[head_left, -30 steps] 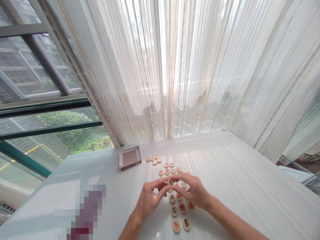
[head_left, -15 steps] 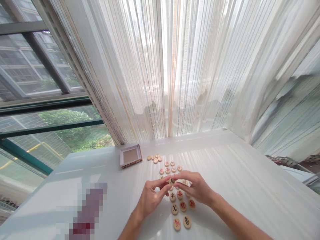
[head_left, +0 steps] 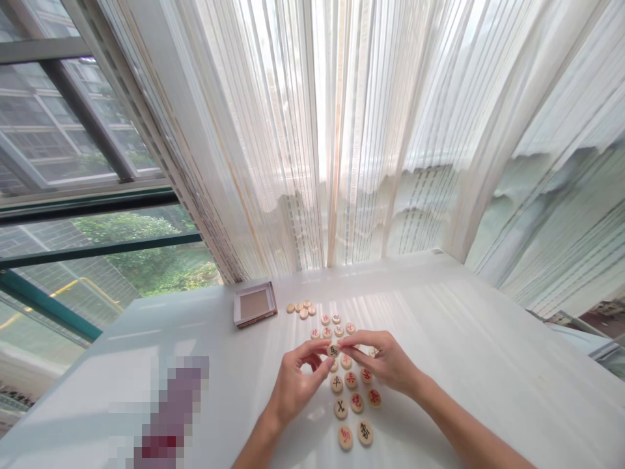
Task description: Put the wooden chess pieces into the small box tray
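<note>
Round wooden chess pieces (head_left: 350, 396) with red or black characters lie in loose rows on a white table (head_left: 463, 365). My left hand (head_left: 293, 384) and my right hand (head_left: 385, 361) meet above them, fingertips pinched together on one piece with a black character (head_left: 333, 350), held just over the rows. More pieces (head_left: 332, 324) lie beyond my fingers, and a small cluster of face-down pieces (head_left: 301, 309) sits further back.
A small open cardboard box (head_left: 254, 305) lies at the back left of the pieces. A blurred dark red object (head_left: 168, 417) lies on the table's left. Sheer curtains (head_left: 342, 130) hang behind the table; a window is at the left.
Both hands have lifted slightly away from me with the black-character piece between them. The curtain on the right has billowed.
</note>
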### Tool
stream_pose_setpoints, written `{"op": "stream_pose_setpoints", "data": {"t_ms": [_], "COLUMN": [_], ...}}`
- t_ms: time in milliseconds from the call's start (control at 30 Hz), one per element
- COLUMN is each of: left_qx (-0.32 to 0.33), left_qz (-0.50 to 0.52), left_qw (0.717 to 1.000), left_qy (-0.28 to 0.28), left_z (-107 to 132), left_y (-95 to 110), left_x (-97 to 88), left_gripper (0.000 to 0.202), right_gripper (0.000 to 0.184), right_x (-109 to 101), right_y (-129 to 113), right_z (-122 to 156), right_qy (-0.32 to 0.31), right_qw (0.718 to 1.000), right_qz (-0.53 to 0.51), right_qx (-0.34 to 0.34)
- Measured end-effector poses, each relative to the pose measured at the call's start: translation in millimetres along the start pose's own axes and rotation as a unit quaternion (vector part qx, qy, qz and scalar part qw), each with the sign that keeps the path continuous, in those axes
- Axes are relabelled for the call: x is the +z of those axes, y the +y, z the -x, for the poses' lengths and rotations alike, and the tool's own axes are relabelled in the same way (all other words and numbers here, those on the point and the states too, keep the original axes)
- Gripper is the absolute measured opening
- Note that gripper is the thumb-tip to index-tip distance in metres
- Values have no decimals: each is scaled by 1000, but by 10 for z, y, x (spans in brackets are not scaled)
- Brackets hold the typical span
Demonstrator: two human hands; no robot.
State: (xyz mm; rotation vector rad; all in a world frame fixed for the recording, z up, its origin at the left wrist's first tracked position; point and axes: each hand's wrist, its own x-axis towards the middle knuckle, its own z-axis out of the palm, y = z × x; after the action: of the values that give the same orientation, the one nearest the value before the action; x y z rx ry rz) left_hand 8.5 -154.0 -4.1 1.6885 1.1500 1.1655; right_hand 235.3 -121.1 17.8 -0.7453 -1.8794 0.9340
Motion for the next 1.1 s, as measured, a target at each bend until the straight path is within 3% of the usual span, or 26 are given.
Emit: {"op": "stream_pose_setpoints", "data": {"t_ms": [400,667,867,933,1100], "left_qx": [2,-42,-36,-41,-33], "left_qz": [1,42,71,68,31], "left_qw": [1000,997,996,996,999], "left_qy": [-15,52,35,31,-7], "left_z": [12,-48,-35,-28,-10], "left_y": [5,-26,-22,-35,-20], "left_x": [3,-59,-49,-27,19], "left_gripper": [30,32,32,32,30], "right_gripper": [17,25,23,20,23], "right_x": [48,-200,-132,-70,106], "right_y": [-23,45,90,99,122], "right_z": [11,-30,-10,10,77], "right_qy": [-5,153,214,198,40], "right_qw": [1000,986,976,979,987], "right_qz": [1,-37,27,48,108], "right_qx": [14,53,17,-7,-111]}}
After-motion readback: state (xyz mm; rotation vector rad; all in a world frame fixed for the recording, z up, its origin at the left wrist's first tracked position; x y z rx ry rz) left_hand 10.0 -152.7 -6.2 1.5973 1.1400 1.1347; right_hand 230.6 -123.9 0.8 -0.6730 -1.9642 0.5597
